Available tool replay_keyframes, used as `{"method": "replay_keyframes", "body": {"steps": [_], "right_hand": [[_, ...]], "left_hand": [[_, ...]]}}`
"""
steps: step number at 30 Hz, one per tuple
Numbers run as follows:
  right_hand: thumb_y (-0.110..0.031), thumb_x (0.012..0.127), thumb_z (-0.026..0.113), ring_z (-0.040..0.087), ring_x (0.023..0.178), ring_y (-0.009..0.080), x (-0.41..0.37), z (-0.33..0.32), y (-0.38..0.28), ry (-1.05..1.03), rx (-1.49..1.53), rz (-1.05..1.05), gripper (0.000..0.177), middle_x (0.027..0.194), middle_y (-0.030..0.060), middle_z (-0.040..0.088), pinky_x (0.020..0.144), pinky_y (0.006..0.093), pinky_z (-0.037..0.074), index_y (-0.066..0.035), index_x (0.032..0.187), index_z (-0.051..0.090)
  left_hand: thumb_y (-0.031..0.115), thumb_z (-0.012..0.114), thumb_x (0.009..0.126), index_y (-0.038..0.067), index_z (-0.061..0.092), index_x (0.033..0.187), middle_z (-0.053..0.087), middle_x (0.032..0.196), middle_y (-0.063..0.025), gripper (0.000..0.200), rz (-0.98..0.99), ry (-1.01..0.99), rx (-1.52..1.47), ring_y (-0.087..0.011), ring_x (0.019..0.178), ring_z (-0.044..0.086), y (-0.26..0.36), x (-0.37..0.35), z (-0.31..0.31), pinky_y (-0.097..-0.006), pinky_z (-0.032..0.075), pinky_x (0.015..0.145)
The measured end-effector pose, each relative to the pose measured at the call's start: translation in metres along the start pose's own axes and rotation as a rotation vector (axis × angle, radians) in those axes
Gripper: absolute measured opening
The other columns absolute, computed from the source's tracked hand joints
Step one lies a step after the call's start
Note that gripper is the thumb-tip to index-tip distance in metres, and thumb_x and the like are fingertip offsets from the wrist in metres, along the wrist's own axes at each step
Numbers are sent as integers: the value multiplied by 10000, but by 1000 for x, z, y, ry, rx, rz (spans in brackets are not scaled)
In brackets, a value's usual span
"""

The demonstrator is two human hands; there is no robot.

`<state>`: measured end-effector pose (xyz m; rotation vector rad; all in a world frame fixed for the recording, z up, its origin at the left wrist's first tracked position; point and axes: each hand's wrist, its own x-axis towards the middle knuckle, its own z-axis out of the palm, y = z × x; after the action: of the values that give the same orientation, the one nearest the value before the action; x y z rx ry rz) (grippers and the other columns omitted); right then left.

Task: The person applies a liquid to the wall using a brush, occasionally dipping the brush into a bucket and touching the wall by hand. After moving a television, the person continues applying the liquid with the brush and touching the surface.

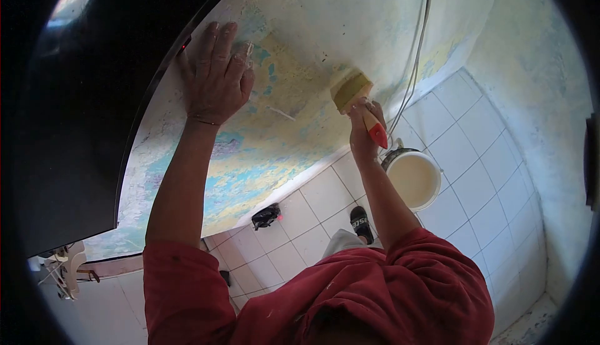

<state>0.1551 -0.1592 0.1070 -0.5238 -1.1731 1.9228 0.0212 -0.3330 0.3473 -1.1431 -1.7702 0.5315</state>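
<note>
My right hand [364, 126] is wrapped around the handle of a wide paintbrush [352, 91], whose wooden grip ends in a red tip. The bristles rest against the patchy wall [300, 51], where yellowish, pale and blue areas show. Up and to the left, my left hand [219, 76] lies on the wall with its fingers stretched out, beside the edge of a large black panel, perhaps a screen [81, 126]. Whitish smears mark its fingers. Below my right hand, a white bucket [435, 185] of cream-coloured liquid stands on the floor.
Pale cables [415, 64] hang down the wall right of the brush toward the bucket. White tiles [462, 151] cover the floor. A black bundle [266, 216] lies near the wall's foot, close to my sandalled foot [360, 223]. White objects with wires [65, 267] sit below the black panel.
</note>
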Motion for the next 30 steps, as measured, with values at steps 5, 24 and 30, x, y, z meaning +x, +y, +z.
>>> {"method": "replay_keyframes", "body": {"steps": [5,24,30], "right_hand": [[0,847,673,667,841,259,13,34,-52,-189,-72,-766,117,902,132,673,753,324,515,0,960,643],[-52,833,689,683,736,325,19,33,-61,-418,-347,-537,120,824,153,674,639,366,540,-24,937,635],[-18,842,664,670,741,290,22,35,-89,-317,-273,-564,82,836,131,660,645,354,520,-23,922,643]], "left_hand": [[343,575,938,214,617,1167,424,1500,-49,266,-3,2,-14,-259,1461,309,0,0,2,-666,133,1150],[333,576,932,190,643,1131,451,1481,-59,255,-17,-40,-16,-279,1441,343,3,0,-5,-637,135,1165],[325,570,934,181,632,1124,443,1485,-64,246,-7,4,-36,-284,1447,331,0,4,1,-637,152,1164]]}}
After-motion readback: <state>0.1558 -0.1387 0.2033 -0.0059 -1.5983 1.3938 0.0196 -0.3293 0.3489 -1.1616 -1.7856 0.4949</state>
